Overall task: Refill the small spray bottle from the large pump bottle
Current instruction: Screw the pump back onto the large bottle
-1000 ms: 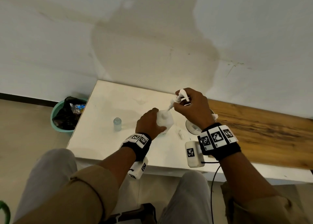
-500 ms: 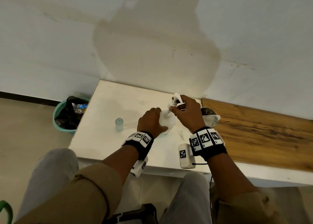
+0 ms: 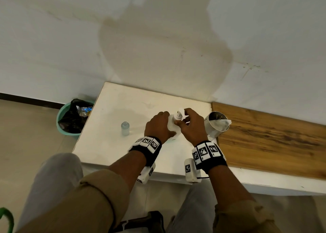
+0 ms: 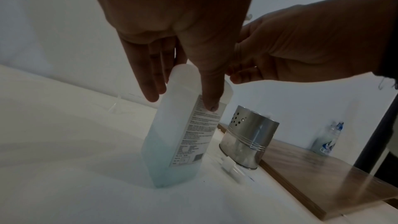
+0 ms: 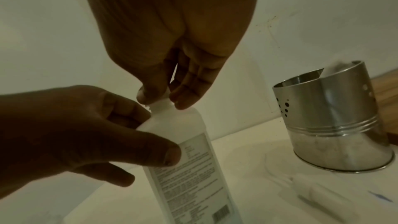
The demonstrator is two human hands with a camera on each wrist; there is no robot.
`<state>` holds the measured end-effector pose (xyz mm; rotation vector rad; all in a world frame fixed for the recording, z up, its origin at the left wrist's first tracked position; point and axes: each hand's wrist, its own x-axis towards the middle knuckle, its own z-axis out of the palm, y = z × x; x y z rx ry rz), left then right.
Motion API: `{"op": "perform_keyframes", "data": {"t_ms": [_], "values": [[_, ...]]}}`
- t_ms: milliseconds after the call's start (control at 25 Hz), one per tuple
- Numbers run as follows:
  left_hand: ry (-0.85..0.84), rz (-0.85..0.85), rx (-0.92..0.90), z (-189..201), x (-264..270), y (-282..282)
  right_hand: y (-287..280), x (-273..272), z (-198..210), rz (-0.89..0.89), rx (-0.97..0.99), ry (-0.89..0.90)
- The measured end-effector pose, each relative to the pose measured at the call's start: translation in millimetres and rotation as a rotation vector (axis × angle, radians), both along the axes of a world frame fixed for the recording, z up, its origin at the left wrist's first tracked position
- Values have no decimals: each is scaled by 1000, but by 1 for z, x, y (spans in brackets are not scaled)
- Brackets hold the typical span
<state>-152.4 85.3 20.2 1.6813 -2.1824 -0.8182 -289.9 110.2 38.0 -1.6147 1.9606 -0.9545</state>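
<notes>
The large white pump bottle (image 3: 172, 127) stands on the white table (image 3: 112, 148), with pale blue liquid low inside (image 4: 172, 163). My left hand (image 3: 157, 125) grips its shoulder, thumb on the label side (image 4: 210, 94). My right hand (image 3: 183, 121) pinches the white pump head (image 3: 180, 115) at the bottle's neck (image 5: 160, 106) between thumb and fingertips. The small clear spray bottle (image 3: 125, 128) stands uncapped to the left of my hands, apart from them. Its white spray cap (image 4: 232, 168) lies on the table by the large bottle's base.
A perforated steel cup (image 3: 217, 124) stands just right of my right hand, at the edge of a wooden board (image 3: 268, 141). A green bin (image 3: 70, 120) with a black bag sits on the floor left of the table. The wall runs close behind.
My right hand has come down and left with the pump head, bringing it from above the bottle onto its neck. The left hand has kept its hold on the bottle.
</notes>
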Motion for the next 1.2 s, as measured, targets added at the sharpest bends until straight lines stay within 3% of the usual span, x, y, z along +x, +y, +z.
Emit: {"op": "perform_keyframes", "data": {"t_ms": [320,520,760,1080,1200], "values": [[40,2,-3,-3,1,0,5,11,-6,-141,-44,-42],[48,9,1,-2,1,1,14,-2,-1,-29,44,-33],[41,16,-9,-5,0,2,13,-1,-4,93,-23,-98],[51,32,-1,-4,-1,2,13,7,-2,-103,-22,-145],[55,31,-2,-4,-1,2,19,-2,-1,-95,-30,-33]]}}
